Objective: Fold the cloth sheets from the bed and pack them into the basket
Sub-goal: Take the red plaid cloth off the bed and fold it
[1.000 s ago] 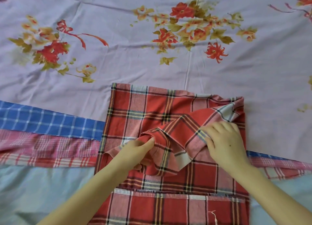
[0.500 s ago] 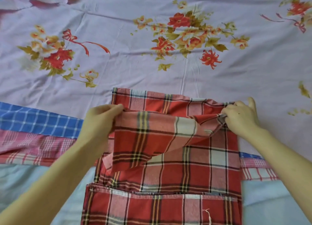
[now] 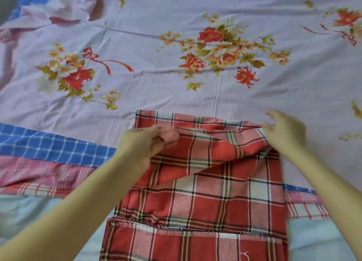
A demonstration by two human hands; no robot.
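Note:
A red plaid cloth (image 3: 211, 198) lies on the bed in front of me, partly folded, its far edge toward the floral sheet. My left hand (image 3: 143, 143) pinches the left corner of the cloth's upper layer near that far edge. My right hand (image 3: 284, 133) pinches the right corner of the same layer with thumb and forefinger, the other fingers spread. The layer sags between both hands. No basket is in view.
A lilac floral bedsheet (image 3: 176, 80) covers the bed beyond the cloth. A blue checked cloth (image 3: 49, 143) and a pink checked cloth (image 3: 39, 174) lie under the red one, showing at left and right. A crumpled pink and blue cloth (image 3: 58, 6) sits at the far left corner.
Both hands have carried the corners of the upper layer away from me, up to the cloth's far edge. The view has tilted so more of the bed shows.

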